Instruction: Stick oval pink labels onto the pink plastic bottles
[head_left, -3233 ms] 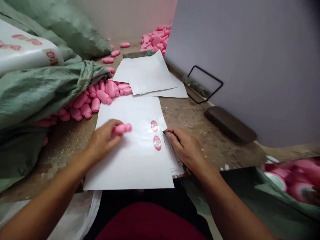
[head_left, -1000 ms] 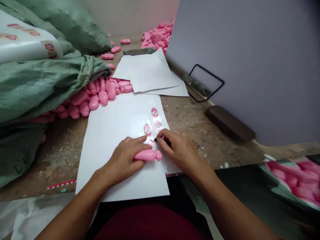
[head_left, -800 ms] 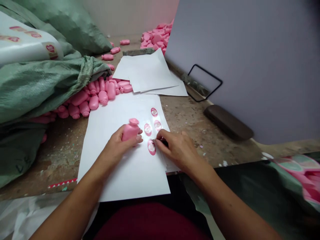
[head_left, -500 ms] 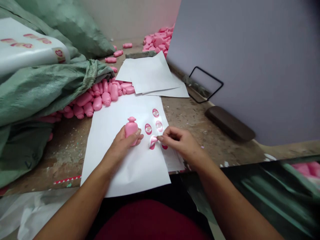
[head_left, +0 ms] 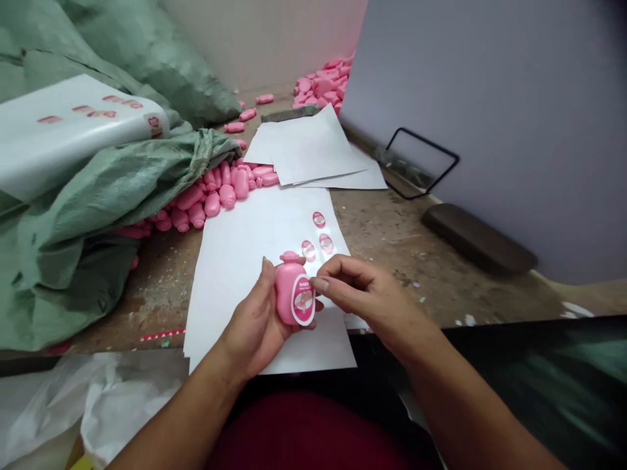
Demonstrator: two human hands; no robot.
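the left hand (head_left: 255, 333) is wrapped around a pink bottle (head_left: 284, 297), thumb on one side and fingertips behind, its cap end pointing away from the person. the thumb and forefinger of the right hand (head_left: 317, 284) are together, seemingly pinching the upper right edge of an oval label (head_left: 304, 301) that lies over the bottle's front, toward its right side; how much of it is stuck down i cannot tell. it could end up crooked or off-centre, i'd judge, if the bottle turns in the left palm while the edge is held; a curl or trapped bubble could come from the rounded side if the label is pressed unevenly. below the hands, a white sheet (head_left: 235, 254) lies on the worn, speckled table (head_left: 386, 241), with three more labels (head_left: 318, 220) near its right edge. past it are loose white papers (head_left: 313, 147), and to the left a heap of pink bottles (head_left: 212, 204) beside a green sack (head_left: 147, 173). farther out, a grey panel (head_left: 480, 78) rises on the right behind a black wire frame (head_left: 431, 142), and another pink pile (head_left: 321, 88) sits near the pale wall (head_left: 259, 39).
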